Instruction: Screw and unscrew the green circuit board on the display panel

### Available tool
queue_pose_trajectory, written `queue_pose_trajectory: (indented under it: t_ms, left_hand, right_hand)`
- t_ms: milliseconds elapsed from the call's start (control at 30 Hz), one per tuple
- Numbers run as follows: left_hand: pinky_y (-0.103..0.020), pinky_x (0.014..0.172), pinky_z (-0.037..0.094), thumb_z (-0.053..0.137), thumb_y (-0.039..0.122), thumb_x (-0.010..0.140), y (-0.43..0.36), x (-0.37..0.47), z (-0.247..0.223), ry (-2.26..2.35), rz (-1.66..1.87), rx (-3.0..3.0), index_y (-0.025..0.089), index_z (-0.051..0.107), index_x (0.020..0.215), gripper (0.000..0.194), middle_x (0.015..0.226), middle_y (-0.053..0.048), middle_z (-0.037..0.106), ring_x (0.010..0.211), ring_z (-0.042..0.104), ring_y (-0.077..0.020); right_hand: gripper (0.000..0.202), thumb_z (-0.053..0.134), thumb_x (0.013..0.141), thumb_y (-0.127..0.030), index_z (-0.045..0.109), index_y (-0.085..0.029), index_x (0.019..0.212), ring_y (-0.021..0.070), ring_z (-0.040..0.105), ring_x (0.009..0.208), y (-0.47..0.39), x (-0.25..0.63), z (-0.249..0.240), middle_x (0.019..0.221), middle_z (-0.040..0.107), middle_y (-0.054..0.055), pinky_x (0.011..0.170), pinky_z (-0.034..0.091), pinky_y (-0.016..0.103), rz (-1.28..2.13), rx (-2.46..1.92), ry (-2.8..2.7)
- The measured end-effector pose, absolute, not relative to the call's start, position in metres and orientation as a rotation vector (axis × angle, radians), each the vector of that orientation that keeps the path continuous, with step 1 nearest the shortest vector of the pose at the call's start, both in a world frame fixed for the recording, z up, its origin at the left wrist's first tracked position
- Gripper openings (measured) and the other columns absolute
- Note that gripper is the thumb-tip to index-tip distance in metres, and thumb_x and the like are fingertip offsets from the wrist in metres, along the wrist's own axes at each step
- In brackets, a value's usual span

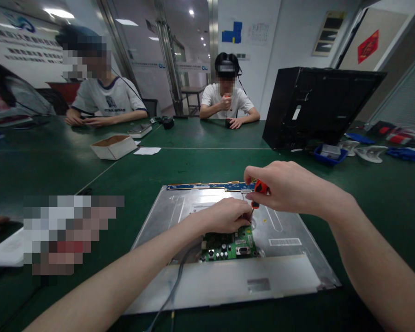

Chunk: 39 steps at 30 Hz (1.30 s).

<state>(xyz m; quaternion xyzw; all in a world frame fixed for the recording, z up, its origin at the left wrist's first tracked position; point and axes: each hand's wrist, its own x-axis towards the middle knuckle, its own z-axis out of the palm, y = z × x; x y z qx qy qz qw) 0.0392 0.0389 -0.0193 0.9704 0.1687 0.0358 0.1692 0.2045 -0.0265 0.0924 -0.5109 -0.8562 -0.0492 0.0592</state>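
A metal-backed display panel [287, 226] lies flat on the table, with a blue circuit strip [207, 186] along its far edge. On the panel sits a green circuit board [228, 246] with connectors at its near side. My right hand [287, 189] is closed round the red and black handle of a screwdriver [261, 187]. The shaft points down to the board's far right corner. My left hand [228, 215] reaches across the panel, its fingers bent together beside the screwdriver's tip. What they pinch, if anything, is hidden. A grey cable [180, 276] runs from the board's left toward me.
A black monitor housing [318, 106] stands at the right, near a blue tray [330, 154] and scattered parts. At the left are a white open box [114, 146] and paper [147, 151]. Other people sit across the table [200, 161] and to the left.
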Motion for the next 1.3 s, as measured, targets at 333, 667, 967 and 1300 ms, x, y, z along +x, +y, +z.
queue_pose_trajectory:
  t_ms: [333,667,967,1300]
  left_hand:
    - [-0.027,0.064,0.041,0.063,0.014,0.082,0.036,0.036,-0.016,0.474,0.121,2.719,0.017,0.064,0.086,0.005,0.082,-0.003,0.067,0.074,0.06,-0.0173]
    - [-0.028,0.068,0.044,0.061,0.017,0.082,0.04,0.032,-0.015,0.481,0.202,2.662,0.016,0.06,0.095,0.013,0.088,-0.005,0.068,0.077,0.061,-0.0183]
    - [-0.029,0.076,0.046,0.059,0.018,0.085,0.049,0.025,-0.006,0.566,0.339,2.615,0.015,0.06,0.1,0.015,0.099,-0.008,0.067,0.087,0.062,-0.0197]
    - [-0.027,0.072,0.042,0.055,0.009,0.081,0.075,0.016,-0.002,0.992,0.164,2.678,0.015,0.066,0.093,0.017,0.097,-0.007,0.07,0.087,0.062,-0.0201]
  right_hand:
    - [0.016,0.059,0.086,-0.04,0.058,-0.027,0.095,0.0143,0.052,0.057,-0.027,0.212,0.096,0.068,0.062,-0.003,0.05,0.029,0.024,-0.189,-1.554,-2.569]
    - [0.021,0.065,0.082,-0.041,0.059,-0.025,0.094,0.014,0.053,0.057,-0.028,0.209,0.101,0.066,0.061,-0.003,0.052,0.029,0.023,-0.271,-1.577,-2.48]
    - [0.019,0.067,0.08,-0.039,0.06,-0.021,0.08,0.0135,0.054,0.059,-0.033,0.21,0.109,0.07,0.063,-0.001,0.053,0.032,0.024,-0.326,-1.561,-2.283]
    - [0.018,0.063,0.081,-0.039,0.059,-0.021,0.079,0.0127,0.049,0.054,-0.029,0.212,0.105,0.064,0.06,-0.002,0.051,0.028,0.024,-0.402,-1.613,-2.244]
